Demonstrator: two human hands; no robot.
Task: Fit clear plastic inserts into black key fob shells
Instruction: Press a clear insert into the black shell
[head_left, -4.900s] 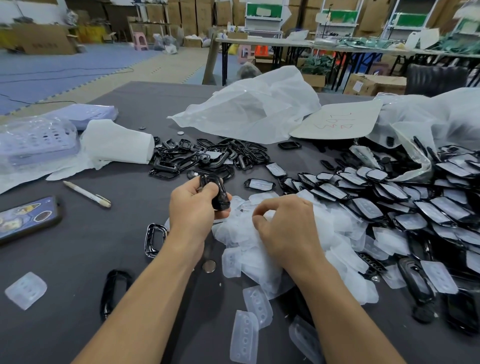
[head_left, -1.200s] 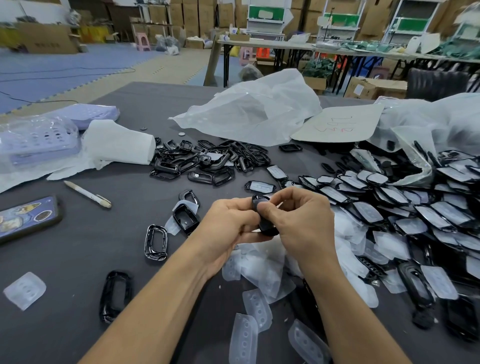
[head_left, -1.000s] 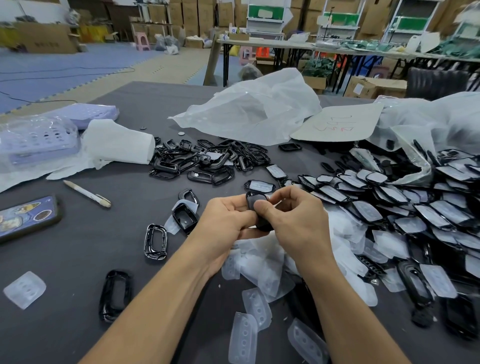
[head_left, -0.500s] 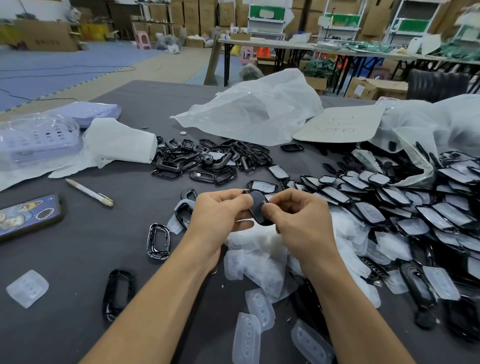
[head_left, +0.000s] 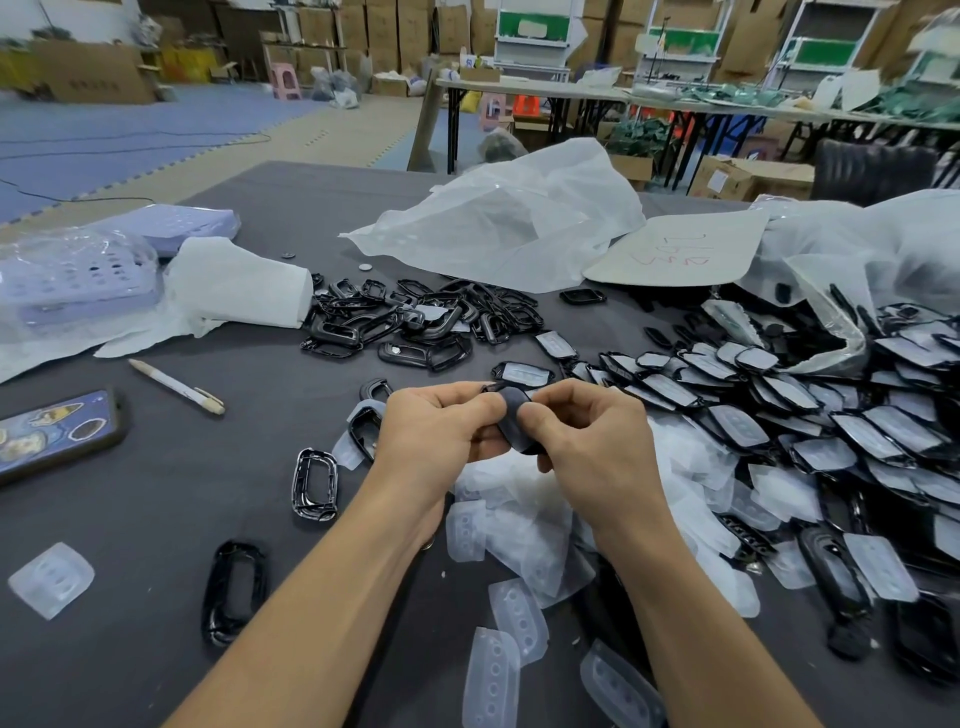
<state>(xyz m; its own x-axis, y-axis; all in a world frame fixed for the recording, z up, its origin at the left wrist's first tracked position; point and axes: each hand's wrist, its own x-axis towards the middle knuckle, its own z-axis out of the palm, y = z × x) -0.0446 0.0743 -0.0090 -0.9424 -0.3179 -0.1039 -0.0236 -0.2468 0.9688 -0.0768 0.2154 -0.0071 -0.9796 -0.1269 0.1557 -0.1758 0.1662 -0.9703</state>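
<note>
Both my hands hold one black key fob shell (head_left: 514, 421) above the table's middle. My left hand (head_left: 436, 431) grips its left side with curled fingers, and my right hand (head_left: 582, 436) pinches its right side with the thumb on top. Whether a clear insert sits in it I cannot tell. A heap of clear plastic inserts (head_left: 524, 525) lies right under my hands. Empty black shells (head_left: 415, 322) are piled further back. Rows of shells with inserts fitted (head_left: 779, 415) spread over the right side.
The dark table (head_left: 156, 493) also carries loose shells (head_left: 314, 483), a stray insert (head_left: 52, 579), a phone (head_left: 54, 431), a pen (head_left: 176, 387), a white paper roll (head_left: 239, 286), plastic bags (head_left: 509, 223) and a card with red writing (head_left: 680, 249).
My right hand left the insert heap and joined my left hand on the shell. Both hands then lifted slightly and turned the shell between them.
</note>
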